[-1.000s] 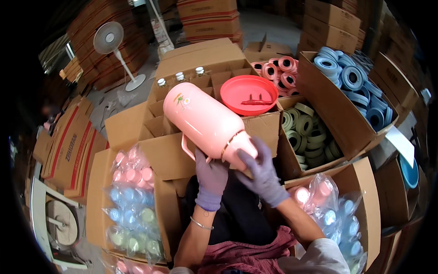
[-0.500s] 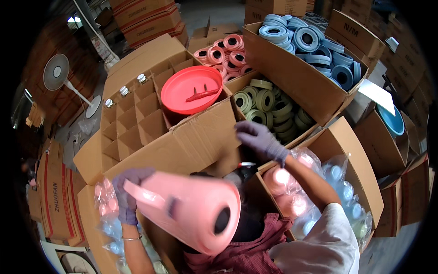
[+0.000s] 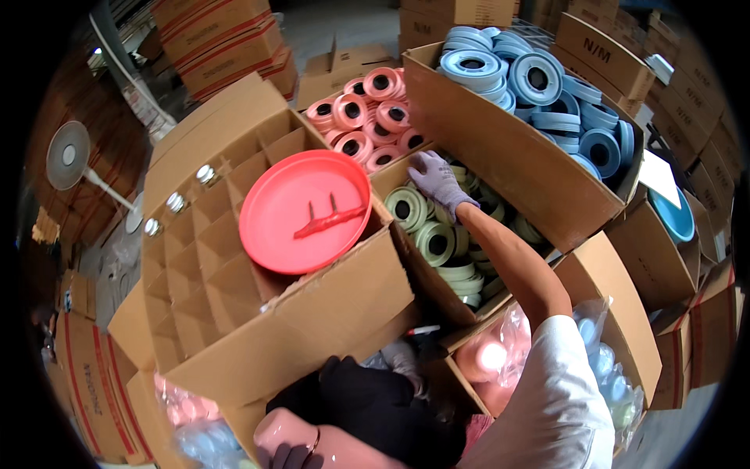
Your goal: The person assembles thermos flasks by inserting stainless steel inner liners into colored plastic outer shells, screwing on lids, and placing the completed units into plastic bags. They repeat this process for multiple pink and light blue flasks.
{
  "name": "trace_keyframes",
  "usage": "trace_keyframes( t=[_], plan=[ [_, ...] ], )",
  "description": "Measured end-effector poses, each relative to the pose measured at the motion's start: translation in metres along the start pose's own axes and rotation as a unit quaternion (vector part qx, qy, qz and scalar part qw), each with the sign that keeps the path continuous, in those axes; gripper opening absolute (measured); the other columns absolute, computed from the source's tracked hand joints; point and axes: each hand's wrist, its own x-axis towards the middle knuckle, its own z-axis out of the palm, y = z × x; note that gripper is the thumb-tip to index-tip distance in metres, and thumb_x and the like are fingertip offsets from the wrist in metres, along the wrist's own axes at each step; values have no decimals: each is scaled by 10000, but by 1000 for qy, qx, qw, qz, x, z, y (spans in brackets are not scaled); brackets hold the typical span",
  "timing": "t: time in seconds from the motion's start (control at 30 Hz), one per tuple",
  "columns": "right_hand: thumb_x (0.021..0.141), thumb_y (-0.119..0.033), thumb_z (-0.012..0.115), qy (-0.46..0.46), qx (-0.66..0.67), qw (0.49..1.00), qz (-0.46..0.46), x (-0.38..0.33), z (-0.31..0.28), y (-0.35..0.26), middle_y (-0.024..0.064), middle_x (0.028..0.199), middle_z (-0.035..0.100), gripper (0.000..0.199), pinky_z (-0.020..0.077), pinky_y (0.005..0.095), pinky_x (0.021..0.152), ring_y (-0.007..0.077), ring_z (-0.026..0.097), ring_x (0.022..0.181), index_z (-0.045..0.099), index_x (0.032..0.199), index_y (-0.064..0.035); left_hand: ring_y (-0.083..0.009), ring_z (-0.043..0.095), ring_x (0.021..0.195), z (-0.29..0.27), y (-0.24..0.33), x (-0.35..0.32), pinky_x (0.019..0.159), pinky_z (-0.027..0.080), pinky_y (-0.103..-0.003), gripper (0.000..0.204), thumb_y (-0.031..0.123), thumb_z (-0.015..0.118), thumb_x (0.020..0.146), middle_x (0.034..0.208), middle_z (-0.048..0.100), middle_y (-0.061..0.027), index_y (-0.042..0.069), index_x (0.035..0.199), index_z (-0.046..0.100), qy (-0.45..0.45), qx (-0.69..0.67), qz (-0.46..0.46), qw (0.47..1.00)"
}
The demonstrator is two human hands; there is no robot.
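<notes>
My left hand [image 3: 291, 456], in a grey-purple glove, is closed around a glossy pink jug [image 3: 344, 447] at the lower edge; the jug lies on its side, and much of it is cut off by the picture. My right hand [image 3: 437, 181], gloved alike, reaches over the far corner of a carton of pale green ring-shaped caps [image 3: 434, 242] with black centres. Its fingers are stretched out over the caps, tips partly hidden, and nothing shows lifted in them.
A red basin [image 3: 273, 227] holding a red strip with two dark spikes rests on a divided carton [image 3: 205, 301]. Pink caps [image 3: 383, 117] and a carton of blue caps [image 3: 539, 82] stand beyond. Bagged pink bottles [image 3: 492, 359] are at right, a fan [image 3: 69, 155] far left.
My right hand has moved forward and up over the green caps. My left hand has lowered the pink jug toward the lower edge, and the view has shifted.
</notes>
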Motion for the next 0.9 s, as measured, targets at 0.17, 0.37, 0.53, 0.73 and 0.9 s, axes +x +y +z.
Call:
trace_keyframes(
  t=[0.17, 0.37, 0.53, 0.73, 0.9],
  plan=[
    [863, -208, 654, -50, 28, 993, -107, 7, -56, -8, 193, 964, 661, 236, 530, 411, 822, 352, 656, 914, 664, 1010, -24, -398, 575, 1168, -11, -21, 14, 1125, 283, -600, 295, 333, 533, 962, 1076, 682, -167, 92, 1072, 662, -72, 31, 73, 994],
    [901, -162, 661, -149, 49, 984, 90, -158, -153, -28, 137, 950, 671, 238, 529, 329, 781, 252, 661, 841, 666, 1082, -8, -348, 643, 927, 12, -41, -22, 1059, 337, -630, 370, 360, 405, 1025, 831, 653, -93, 69, 909, 601, 18, -50, 95, 994],
    [914, -141, 664, -109, 24, 968, 223, -251, -242, -31, 100, 999, 692, 242, 530, 294, 811, 142, 651, 893, 661, 1094, 21, -371, 615, 1045, 37, -43, -28, 1066, 333, -633, 365, 373, 423, 1020, 996, 661, -121, 64, 1050, 613, 144, -100, 179, 968],
    [954, -145, 624, -148, -35, 948, 279, -289, -263, -79, 122, 1138, 678, 314, 496, 309, 933, 196, 630, 1046, 621, 1210, 37, -398, 522, 1194, 27, -41, -60, 1070, 301, -673, 403, 433, 483, 992, 1226, 576, -134, 130, 1250, 541, 21, -92, 113, 989],
    [935, -52, 597, -136, 88, 930, 330, -346, -259, -120, 140, 1166, 679, 297, 482, 337, 989, 225, 632, 1081, 632, 1216, 40, -421, 445, 1319, 17, -79, -90, 1073, 275, -707, 542, 484, 533, 968, 1418, 504, -146, 185, 1417, 481, -98, -160, -18, 982]
  ],
)
